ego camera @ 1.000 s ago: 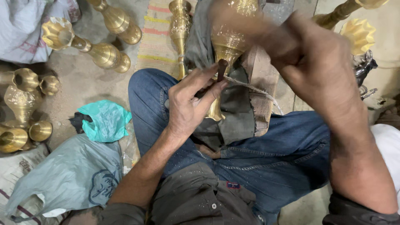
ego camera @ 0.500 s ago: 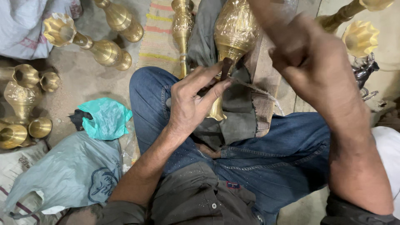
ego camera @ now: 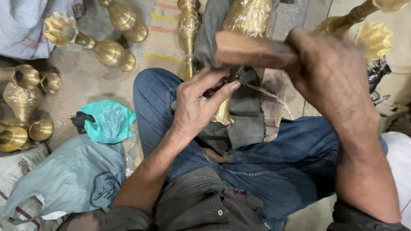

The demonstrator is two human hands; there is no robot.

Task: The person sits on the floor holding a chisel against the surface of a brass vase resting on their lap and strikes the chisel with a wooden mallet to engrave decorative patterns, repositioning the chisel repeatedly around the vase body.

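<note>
The brass vase (ego camera: 246, 25) you are working lies along your lap at upper centre of the frame, its neck and foot running down over the dark cloth (ego camera: 244, 115) on your jeans. Your left hand (ego camera: 195, 107) pinches a small punch or chisel against the vase's narrow neck; the tool itself is mostly hidden behind your fingers. Your right hand (ego camera: 329, 72) is clenched round a wooden mallet (ego camera: 252, 50), raised just above the left fingers.

The nearest risk, as I judge it, is that the mallet head comes down on your thumb or forefinger, since they sit right beside the strike point. A glancing blow could also skid the tool across the polished brass and scar it. The vase rests only on cloth and thigh, so it may roll under a blow.

Further out, more brass vases (ego camera: 100, 45) lie at upper left, and a teal bag (ego camera: 109, 122) sits beside your left knee, well apart from the work.
</note>
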